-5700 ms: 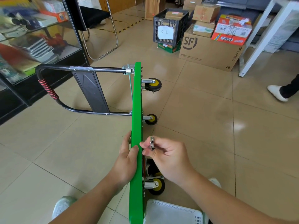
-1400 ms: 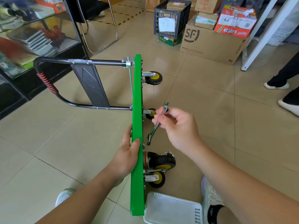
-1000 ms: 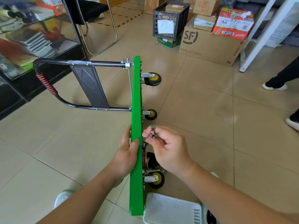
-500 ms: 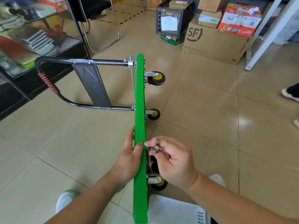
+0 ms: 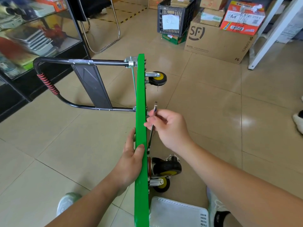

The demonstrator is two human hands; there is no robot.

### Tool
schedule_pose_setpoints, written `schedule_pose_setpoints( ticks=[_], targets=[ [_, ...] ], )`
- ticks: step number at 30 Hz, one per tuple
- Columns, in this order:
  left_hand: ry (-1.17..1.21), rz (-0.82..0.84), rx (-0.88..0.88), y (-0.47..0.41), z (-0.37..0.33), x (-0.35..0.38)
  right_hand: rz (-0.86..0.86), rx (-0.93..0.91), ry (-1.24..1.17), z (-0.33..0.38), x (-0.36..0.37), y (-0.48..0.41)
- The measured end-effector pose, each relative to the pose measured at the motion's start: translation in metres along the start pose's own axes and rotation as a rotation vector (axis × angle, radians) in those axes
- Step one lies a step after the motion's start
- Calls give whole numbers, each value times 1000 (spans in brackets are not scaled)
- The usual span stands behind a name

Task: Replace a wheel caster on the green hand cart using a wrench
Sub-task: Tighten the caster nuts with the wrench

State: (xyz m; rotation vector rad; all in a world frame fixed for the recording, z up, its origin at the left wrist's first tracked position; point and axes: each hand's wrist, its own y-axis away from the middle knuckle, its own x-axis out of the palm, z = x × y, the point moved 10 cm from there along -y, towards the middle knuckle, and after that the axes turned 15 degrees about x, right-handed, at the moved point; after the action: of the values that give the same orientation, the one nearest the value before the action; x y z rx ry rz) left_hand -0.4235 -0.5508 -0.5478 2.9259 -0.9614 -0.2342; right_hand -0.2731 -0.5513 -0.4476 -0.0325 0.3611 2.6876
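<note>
my right hand (image 5: 170, 128) is curled round the wrench (image 5: 150, 138), pinching it near the top with thumb and fingers. the top end sticks up past my fingers. the low end points down and touches the under side of the cart (image 5: 140, 95), just above the big black caster (image 5: 167, 167). i cannot see if the wrench end sits on a nut, the spot is too small to tell.

my left hand (image 5: 131, 161) grips the green edge of the cart, thumb over the top and fingers on the far side. it holds the cart up on its side on the floor (image 5: 213, 120).

i think i am at the step of working the nuts on the caster plate. i cannot tell if they are going on or coming off. the caster is touching the cart, just below my left thumb, with a small wheel (image 5: 161, 185) right under it.

next, i think the wrench end has to fit snug on a nut, then turn in short swings, since the cart side is close and leaves little room. the left hand should hold tight so the cart does not tip. a white basket (image 5: 177, 212) sits by my foot, near the caster.
</note>
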Motion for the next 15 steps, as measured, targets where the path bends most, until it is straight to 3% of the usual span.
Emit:
schedule_pose_setpoints(
  ticks=[4,9,15],
  targets=[
    [-36,13,-14,0,2,-1,-13,35,-127,3,-15,-4],
    [-43,13,-33,3,-7,0,39,41,-96,11,-21,11],
    [-44,0,-28,5,-11,-1,31,-155,-28,17,-10,53]
  ],
)
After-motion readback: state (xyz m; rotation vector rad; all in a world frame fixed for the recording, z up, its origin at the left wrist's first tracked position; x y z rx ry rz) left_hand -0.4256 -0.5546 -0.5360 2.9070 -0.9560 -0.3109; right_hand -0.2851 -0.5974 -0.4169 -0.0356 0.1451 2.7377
